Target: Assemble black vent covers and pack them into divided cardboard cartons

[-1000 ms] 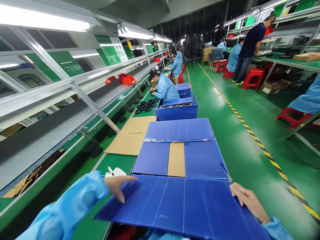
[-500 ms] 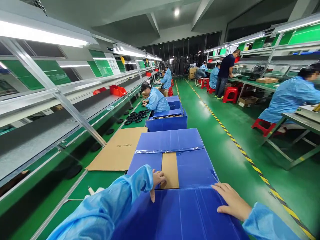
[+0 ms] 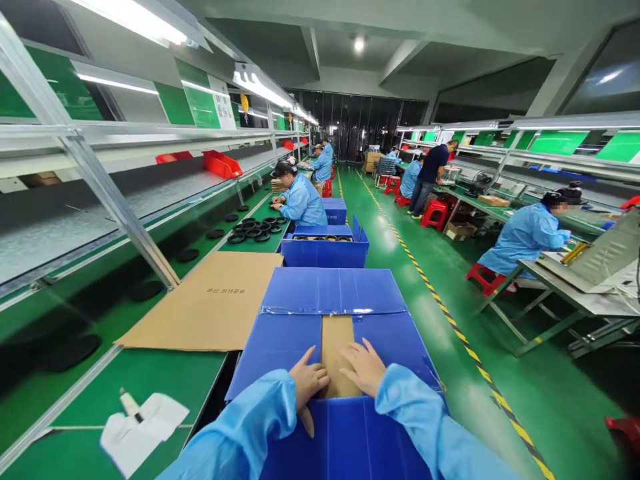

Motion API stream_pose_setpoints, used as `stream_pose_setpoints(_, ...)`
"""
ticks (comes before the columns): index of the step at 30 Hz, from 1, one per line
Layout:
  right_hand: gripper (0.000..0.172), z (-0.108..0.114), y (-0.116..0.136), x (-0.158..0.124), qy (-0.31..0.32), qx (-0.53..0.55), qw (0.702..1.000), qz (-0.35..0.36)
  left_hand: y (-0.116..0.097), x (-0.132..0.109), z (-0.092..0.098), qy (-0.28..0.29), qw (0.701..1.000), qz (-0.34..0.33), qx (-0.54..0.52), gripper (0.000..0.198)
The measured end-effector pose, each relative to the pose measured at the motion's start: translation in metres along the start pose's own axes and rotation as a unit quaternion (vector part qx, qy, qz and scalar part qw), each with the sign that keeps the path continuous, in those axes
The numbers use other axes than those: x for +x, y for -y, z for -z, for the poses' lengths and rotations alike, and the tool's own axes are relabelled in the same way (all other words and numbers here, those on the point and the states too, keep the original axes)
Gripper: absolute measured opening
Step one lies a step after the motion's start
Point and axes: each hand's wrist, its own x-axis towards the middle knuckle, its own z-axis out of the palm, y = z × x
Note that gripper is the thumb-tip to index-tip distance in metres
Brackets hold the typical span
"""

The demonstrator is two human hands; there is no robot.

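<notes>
A large blue box (image 3: 295, 340) stands right in front of me, its side flaps folded in and a strip of brown cardboard (image 3: 336, 333) showing between them. My left hand (image 3: 309, 383) rests at the left edge of that strip, fingers apart, with the thumb pointing down over the near flap. On the strip's right side lies my right hand (image 3: 364, 367), its fingers spread on the cardboard and the flap edge. Neither hand holds anything. Clear tape crosses the far part of the box.
Left of the box, a flat cardboard sheet (image 3: 200, 307) lies on the green bench, with a marker (image 3: 131, 405) on white paper (image 3: 145, 433) nearer. Beyond are black rings (image 3: 257, 228), an open blue box (image 3: 325, 253) and a seated person (image 3: 305, 200). A metal post (image 3: 117, 200) slants at left.
My right hand has moved left from the box's right edge onto the middle strip. My left hand stays near the strip's left side. The view has shifted, showing more bench with the marker and paper.
</notes>
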Motion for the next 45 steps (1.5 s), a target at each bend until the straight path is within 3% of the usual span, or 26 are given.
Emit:
stream_pose_setpoints(2,0.034,0.003,0.014,0.032,0.030,-0.087,0.996,0.016,0.003,0.003,0.005,-0.035,0.998,-0.044,0.041,0.050)
stream_pose_setpoints(4,0.025,0.008,0.018,0.048,0.065,-0.170,0.983,0.035,0.003,0.007,0.015,-0.054,0.993,-0.071,0.077,0.051)
stream_pose_setpoints(8,0.022,0.029,0.010,0.044,0.124,-0.234,0.961,0.082,-0.007,0.004,0.052,-0.081,0.988,-0.044,0.121,0.052)
stream_pose_setpoints(11,0.026,0.054,0.009,0.033,0.130,-0.257,0.952,0.100,-0.017,-0.012,0.081,-0.073,0.989,-0.018,0.125,0.044)
stream_pose_setpoints(14,0.024,0.084,0.012,0.020,0.085,-0.259,0.959,0.079,-0.027,-0.030,0.108,-0.067,0.991,-0.004,0.119,0.034)
stream_pose_setpoints(17,0.025,0.114,0.002,0.001,0.018,-0.239,0.971,-0.003,-0.029,-0.052,0.138,-0.107,0.986,0.011,0.131,0.031)
stream_pose_setpoints(22,0.022,0.166,-0.055,-0.044,-0.135,-0.122,0.973,-0.142,-0.004,-0.106,0.186,-0.213,0.959,0.119,0.145,0.038)
stream_pose_setpoints(26,0.018,0.189,-0.094,-0.066,-0.197,-0.062,0.955,-0.213,0.017,-0.133,0.184,-0.268,0.929,0.204,0.155,0.038)
stream_pose_setpoints(32,0.013,0.192,-0.122,-0.083,-0.262,-0.020,0.921,-0.289,0.026,-0.145,0.172,-0.270,0.902,0.324,0.089,0.048)
stream_pose_setpoints(38,0.014,0.197,-0.147,-0.102,-0.314,0.067,0.888,-0.329,0.041,-0.165,0.173,-0.314,0.889,0.329,0.050,0.044)
stream_pose_setpoints(45,0.016,0.183,-0.152,-0.092,-0.307,0.039,0.914,-0.262,0.042,-0.156,0.164,-0.345,0.878,0.332,0.005,0.038)
